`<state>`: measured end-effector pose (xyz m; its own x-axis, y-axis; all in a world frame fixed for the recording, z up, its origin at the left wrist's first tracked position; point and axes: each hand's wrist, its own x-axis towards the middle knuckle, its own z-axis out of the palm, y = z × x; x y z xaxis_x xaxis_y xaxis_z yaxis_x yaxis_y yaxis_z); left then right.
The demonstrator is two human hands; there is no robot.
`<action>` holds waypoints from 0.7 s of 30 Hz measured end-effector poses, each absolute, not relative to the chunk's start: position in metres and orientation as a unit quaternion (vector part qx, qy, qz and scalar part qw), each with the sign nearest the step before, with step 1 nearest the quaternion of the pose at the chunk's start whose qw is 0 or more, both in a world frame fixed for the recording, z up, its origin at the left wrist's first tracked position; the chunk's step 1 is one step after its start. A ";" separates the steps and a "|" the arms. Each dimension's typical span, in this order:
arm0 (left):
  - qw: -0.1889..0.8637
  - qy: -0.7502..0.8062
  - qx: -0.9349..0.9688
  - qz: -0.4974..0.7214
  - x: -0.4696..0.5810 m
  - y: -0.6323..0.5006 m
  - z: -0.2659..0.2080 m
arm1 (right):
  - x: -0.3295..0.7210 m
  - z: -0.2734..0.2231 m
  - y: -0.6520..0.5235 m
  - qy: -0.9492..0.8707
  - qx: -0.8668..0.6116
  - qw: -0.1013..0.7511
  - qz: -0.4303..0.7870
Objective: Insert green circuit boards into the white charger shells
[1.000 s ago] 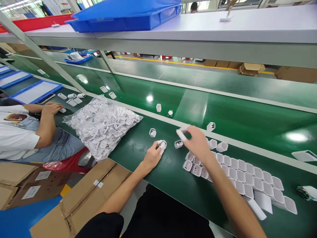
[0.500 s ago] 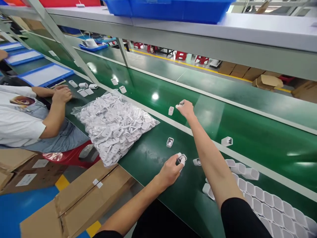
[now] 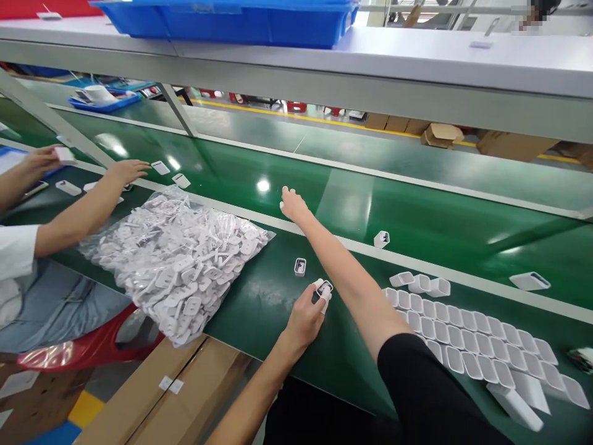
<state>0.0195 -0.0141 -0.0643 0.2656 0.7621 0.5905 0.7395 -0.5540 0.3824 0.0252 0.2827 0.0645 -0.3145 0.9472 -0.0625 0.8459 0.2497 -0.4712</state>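
Observation:
My left hand (image 3: pixel 306 315) is closed around a small white plastic housing (image 3: pixel 326 290), its open end facing up and dark parts showing inside. White covers sit on the fingertips. Out over the green belt, my right hand (image 3: pixel 293 205) has its fingers curled in; whatever is between them is hidden. Another white housing (image 3: pixel 300 266) with a dark inside stands on the green bench, just beyond my left hand. Left of both hands lies a large clear bag (image 3: pixel 185 259) full of small white plastic parts.
Rows of open white housings (image 3: pixel 472 334) stand at right, under my right arm's side. Single housings (image 3: pixel 382 239) and a lying one (image 3: pixel 530 281) are on the belt. At left, a co-worker's hands (image 3: pixel 44 162) handle a white part. A blue bin (image 3: pixel 222 25) sits on the overhead shelf.
The view has swung right. My right hand has moved left over the spot where a white housing stood, which no longer shows. The co-worker's hands have parted, one lifting a white part.

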 end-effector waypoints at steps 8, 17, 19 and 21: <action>0.167 0.468 0.754 0.430 0.025 -0.001 -0.061 | 0.157 0.118 0.215 -0.805 -0.503 0.228 0.218; 0.465 0.464 0.466 0.592 0.069 -0.026 0.004 | 0.356 0.108 0.023 -0.620 -0.597 0.461 0.215; 0.605 0.392 0.302 0.623 0.089 -0.037 0.033 | 0.381 0.088 -0.004 -0.584 -0.617 0.490 0.197; 0.687 0.331 0.191 0.618 0.108 -0.045 0.058 | 0.396 0.067 -0.021 -0.563 -0.625 0.511 0.177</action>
